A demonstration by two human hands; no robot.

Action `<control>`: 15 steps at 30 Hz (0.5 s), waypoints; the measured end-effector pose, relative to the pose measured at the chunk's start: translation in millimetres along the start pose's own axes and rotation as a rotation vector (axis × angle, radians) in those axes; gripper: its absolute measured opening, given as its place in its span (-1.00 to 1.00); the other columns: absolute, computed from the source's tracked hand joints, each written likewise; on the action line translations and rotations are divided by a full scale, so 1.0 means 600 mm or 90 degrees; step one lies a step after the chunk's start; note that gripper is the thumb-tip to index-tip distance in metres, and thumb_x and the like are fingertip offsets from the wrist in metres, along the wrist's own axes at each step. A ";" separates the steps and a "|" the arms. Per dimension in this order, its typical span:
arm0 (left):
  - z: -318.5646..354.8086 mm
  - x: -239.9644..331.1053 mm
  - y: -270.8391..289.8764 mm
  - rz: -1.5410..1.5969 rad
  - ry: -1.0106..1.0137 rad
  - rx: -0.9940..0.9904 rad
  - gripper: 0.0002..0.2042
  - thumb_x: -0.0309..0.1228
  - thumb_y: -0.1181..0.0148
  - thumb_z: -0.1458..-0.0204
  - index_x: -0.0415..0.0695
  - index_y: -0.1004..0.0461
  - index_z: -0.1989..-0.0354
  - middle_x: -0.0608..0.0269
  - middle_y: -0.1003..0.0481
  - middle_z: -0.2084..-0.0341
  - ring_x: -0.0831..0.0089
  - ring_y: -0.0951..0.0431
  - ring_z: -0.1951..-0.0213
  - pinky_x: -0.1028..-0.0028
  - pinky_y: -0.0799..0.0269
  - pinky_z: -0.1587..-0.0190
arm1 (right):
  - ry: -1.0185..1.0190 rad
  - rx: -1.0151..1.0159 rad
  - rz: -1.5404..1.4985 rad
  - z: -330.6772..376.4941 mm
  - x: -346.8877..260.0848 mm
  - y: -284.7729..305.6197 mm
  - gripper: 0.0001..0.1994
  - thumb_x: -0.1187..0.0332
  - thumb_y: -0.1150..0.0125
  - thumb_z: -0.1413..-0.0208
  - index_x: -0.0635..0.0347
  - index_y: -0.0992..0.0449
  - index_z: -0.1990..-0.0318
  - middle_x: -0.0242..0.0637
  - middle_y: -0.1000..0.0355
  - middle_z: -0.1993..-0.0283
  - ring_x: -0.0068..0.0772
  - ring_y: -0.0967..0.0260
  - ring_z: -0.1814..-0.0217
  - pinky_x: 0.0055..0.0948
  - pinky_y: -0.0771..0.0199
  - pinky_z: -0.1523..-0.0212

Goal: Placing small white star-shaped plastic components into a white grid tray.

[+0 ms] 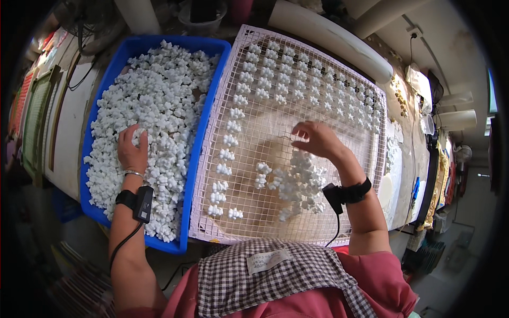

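my white pieces (159,79): small, knobbly, multi-lobed. bulk sits heaped at random in the blue tub (201,143) on my left. on the wire rack (199,222) in front of me: spaced rows along far side, one column down left edge, loose jumbled pile nearer me, right of that column.

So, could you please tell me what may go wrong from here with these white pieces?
The loose pile lies close to the right grip, so a low sweep might scatter it among the lined-up pieces.
The black cable hangs over the wire rack near that pile; it could drag pieces.
Pieces lie close to the rim of the blue tray, so stirring might spill some.
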State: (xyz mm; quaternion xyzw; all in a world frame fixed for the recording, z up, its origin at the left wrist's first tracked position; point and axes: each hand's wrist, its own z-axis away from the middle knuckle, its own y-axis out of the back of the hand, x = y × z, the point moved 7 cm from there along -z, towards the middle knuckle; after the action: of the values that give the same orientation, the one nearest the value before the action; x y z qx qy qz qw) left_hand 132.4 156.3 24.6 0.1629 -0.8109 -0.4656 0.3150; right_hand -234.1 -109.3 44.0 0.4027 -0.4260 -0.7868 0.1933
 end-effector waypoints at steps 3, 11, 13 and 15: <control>-0.003 0.002 -0.001 0.004 -0.005 0.000 -0.75 -0.27 -0.16 0.02 -0.06 -0.46 0.17 0.15 -0.43 0.22 0.14 -0.43 0.15 0.27 -0.37 0.12 | -0.015 -0.018 0.025 0.045 -0.012 -0.023 -0.79 0.24 -0.17 0.00 0.12 -0.49 0.24 -0.20 -0.42 0.36 -0.23 -0.43 0.32 -0.34 -0.43 0.31; -0.001 0.000 -0.003 -0.004 -0.003 -0.007 -0.75 -0.27 -0.16 0.02 -0.05 -0.46 0.17 0.17 -0.43 0.20 0.16 -0.44 0.14 0.28 -0.37 0.12 | -0.032 -0.016 -0.142 0.041 -0.005 -0.006 -0.82 0.30 -0.25 0.04 0.22 -0.48 0.39 -0.27 -0.41 0.42 -0.41 -0.38 0.41 -0.42 -0.41 0.36; -0.002 0.004 -0.007 -0.005 -0.006 -0.009 -0.75 -0.26 -0.16 0.01 -0.05 -0.46 0.17 0.18 -0.43 0.20 0.16 -0.44 0.14 0.28 -0.38 0.12 | -0.068 0.054 -0.175 0.026 0.028 0.001 -0.82 0.31 -0.26 0.08 0.20 -0.48 0.36 -0.22 -0.44 0.40 -0.33 -0.41 0.39 -0.38 -0.43 0.35; -0.002 0.004 -0.005 -0.009 0.003 -0.011 -0.75 -0.26 -0.16 0.00 -0.05 -0.46 0.16 0.19 -0.43 0.20 0.16 -0.44 0.14 0.27 -0.38 0.13 | -0.099 0.120 -0.208 0.022 0.039 0.009 -0.81 0.33 -0.27 0.11 0.18 -0.48 0.34 -0.18 -0.46 0.37 -0.25 -0.43 0.36 -0.35 -0.44 0.34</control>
State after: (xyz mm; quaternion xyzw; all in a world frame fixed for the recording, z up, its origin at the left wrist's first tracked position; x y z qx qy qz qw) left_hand 131.1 152.4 23.4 0.1672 -0.8048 -0.4745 0.3150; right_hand -258.5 -120.6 41.6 0.4208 -0.4404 -0.7930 -0.0092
